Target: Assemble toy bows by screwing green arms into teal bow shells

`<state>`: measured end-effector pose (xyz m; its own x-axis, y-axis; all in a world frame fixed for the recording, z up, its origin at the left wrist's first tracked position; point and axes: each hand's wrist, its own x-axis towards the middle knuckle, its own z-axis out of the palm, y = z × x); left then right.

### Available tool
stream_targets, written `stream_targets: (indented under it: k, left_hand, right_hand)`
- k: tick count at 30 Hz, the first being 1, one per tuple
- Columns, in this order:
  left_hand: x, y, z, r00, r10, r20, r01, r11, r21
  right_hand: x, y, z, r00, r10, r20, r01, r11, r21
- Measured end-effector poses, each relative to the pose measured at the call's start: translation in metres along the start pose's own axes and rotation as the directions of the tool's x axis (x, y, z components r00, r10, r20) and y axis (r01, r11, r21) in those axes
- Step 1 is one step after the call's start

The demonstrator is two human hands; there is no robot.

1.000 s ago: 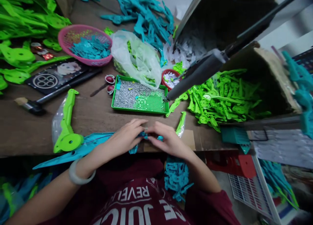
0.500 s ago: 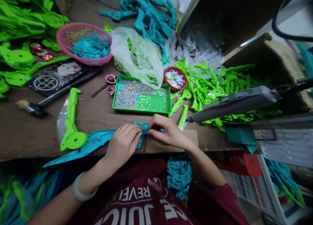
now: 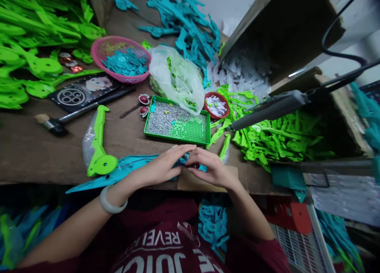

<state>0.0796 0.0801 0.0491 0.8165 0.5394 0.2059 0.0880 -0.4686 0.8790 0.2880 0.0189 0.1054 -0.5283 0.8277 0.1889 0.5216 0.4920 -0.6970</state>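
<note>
A long blue plastic shell (image 3: 130,166) lies along the table's front edge, a thin dark wire running along it. My left hand (image 3: 160,166) lies over its right part, fingers stretched across it and thumb apart on the near side, holding it. Against its right end, my right hand (image 3: 209,166) has its fingers curled and closed; what they pinch is hidden. Both hands' fingertips meet there and cover the shell's end. A lime green plastic part with a round disc (image 3: 103,164) and a clear insert touches the shell's left side.
Beyond my hands stands a green tray (image 3: 149,133) of small metal screws. A grey electric screwdriver (image 3: 267,110) hangs at right above lime green parts (image 3: 279,140). Around are a pink basket (image 3: 97,59), a plastic bag (image 3: 178,75), a red bowl (image 3: 224,115) and a hammer (image 3: 77,112).
My left hand has gone from a pinch at the shell to lying over it with fingers stretched toward the right hand. My right fingers have curled in more. The whole view has shifted.
</note>
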Motion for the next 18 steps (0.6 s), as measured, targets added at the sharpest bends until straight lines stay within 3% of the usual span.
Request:
stream_targets:
  k: [4, 9, 11, 15, 18]
  left_hand:
    - [0.001, 0.0, -0.001, 1.0, -0.022, -0.013, 0.021, 0.996, -0.087]
    - [-0.005, -0.005, 0.0, 0.994, -0.055, -0.09, 0.045, 0.994, -0.101]
    - [-0.006, -0.005, 0.001, 0.988, -0.095, -0.12, 0.076, 0.986, -0.149]
    - [-0.001, -0.001, -0.003, 0.996, -0.083, -0.041, 0.068, 0.955, -0.289]
    - [0.004, 0.002, -0.007, 0.993, -0.106, -0.041, 0.09, 0.953, -0.288]
  right_hand:
    - [0.0, 0.0, 0.001, 0.999, -0.039, 0.036, 0.039, 0.999, -0.021]
    - [-0.003, 0.005, 0.012, 0.978, 0.151, -0.145, -0.146, 0.988, 0.045]
    - [-0.004, 0.007, 0.013, 0.966, 0.205, -0.156, -0.19, 0.976, 0.103]
    - [-0.005, 0.004, 0.009, 0.985, 0.123, -0.123, -0.115, 0.991, 0.068]
    - [-0.006, 0.001, 0.007, 0.987, 0.115, -0.109, -0.117, 0.993, -0.014]
